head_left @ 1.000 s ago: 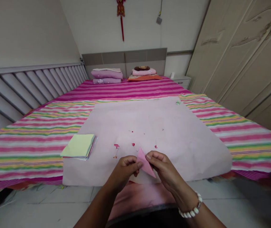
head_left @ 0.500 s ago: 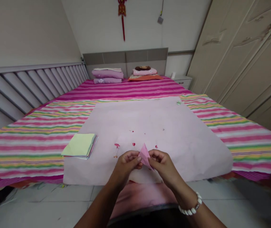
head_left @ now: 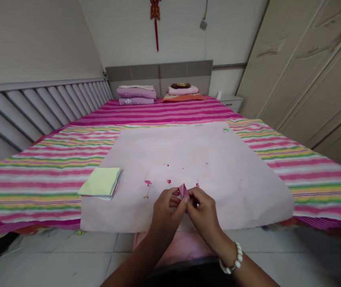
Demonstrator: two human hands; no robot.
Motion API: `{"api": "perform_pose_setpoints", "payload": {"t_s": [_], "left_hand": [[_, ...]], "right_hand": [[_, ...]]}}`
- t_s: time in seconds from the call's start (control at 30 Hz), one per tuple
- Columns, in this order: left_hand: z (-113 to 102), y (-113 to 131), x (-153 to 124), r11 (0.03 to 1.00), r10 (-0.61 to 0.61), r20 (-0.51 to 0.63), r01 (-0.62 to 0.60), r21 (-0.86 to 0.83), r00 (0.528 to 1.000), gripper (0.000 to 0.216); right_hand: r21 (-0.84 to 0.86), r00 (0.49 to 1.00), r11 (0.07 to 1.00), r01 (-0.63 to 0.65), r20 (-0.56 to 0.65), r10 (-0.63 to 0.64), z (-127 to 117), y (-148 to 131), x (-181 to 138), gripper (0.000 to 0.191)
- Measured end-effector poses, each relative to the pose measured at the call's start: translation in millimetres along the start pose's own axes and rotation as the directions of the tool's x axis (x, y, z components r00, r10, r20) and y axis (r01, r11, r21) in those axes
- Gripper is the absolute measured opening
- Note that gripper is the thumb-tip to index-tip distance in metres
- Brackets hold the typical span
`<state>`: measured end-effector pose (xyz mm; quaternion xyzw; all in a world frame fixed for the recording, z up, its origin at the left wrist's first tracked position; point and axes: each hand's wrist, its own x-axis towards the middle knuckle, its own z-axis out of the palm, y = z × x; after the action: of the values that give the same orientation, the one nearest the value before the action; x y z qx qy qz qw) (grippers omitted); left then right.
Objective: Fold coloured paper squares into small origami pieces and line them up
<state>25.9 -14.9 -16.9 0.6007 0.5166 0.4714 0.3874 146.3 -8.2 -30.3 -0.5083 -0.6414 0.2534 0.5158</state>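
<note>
Two hands closed together on one small piece: left hand (head_left: 167,207) and right hand (head_left: 204,207) meeting fingertip to fingertip, pinching a folded pink paper (head_left: 184,190) from both sides. Shows only a pointed tip above the fingers; hides the rest inside the grip. Holds it in the air just above the near edge of a large pale pink sheet (head_left: 218,159), close to the body. Wears a white bead bracelet (head_left: 233,261) on the right wrist.

Judging by its look: very light, thin, stiffer along the folds than across the flat faces, easy to crumple or tear under a hard squeeze, not slippery. Probably best taken by the creased edges or the layered corners, with finger pads and light pressure, rather than by the thin point.

Lying on the sheet just beyond the hands: a few small red paper scraps (head_left: 147,183). Further left, at the sheet's edge and partly on the bed cover: a stack of coloured paper squares (head_left: 101,182), pale yellow on top, well apart from the hands. Under all of it: a bed (head_left: 308,167) with a striped pink, yellow and green cover. At the far end, against the headboard: folded bedding and pillows (head_left: 136,93). On the wall above: a red hanging ornament (head_left: 155,12). To the right: a pale wardrobe (head_left: 308,71). Below, near the knees: a tiled floor (head_left: 53,259).
</note>
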Motion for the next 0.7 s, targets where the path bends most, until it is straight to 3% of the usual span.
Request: {"api": "perform_pose_setpoints", "payload": {"t_s": [0.1,0.27,0.5,0.7], "left_hand": [[-0.5,0.0,2.9,0.99,0.049,0.027,-0.052,0.131,0.998,0.016],[-3.0,-2.6,7.9,0.93,0.143,0.015,-0.14,0.339,0.99,0.019],[-2.2,-4.5,5.7,0.945,0.173,-0.037,-0.156,0.288,0.984,0.024],[-0.5,-6.9,7.4,1.0,-0.016,0.093,0.018,-0.016,0.996,0.033]], "right_hand": [[-0.09,0.996,0.991,0.094,0.003,-0.095,1.9,0.0,-1.2,0.014],[-0.198,0.983,0.964,0.176,-0.008,-0.181,3.2,4.6,-2.2,0.015],[-0.148,0.983,0.975,0.168,-0.055,-0.178,2.3,2.7,0.0,0.024],[0.123,0.997,0.992,0.04,-0.067,-0.032,1.0,1.4,2.3,0.024]]}}
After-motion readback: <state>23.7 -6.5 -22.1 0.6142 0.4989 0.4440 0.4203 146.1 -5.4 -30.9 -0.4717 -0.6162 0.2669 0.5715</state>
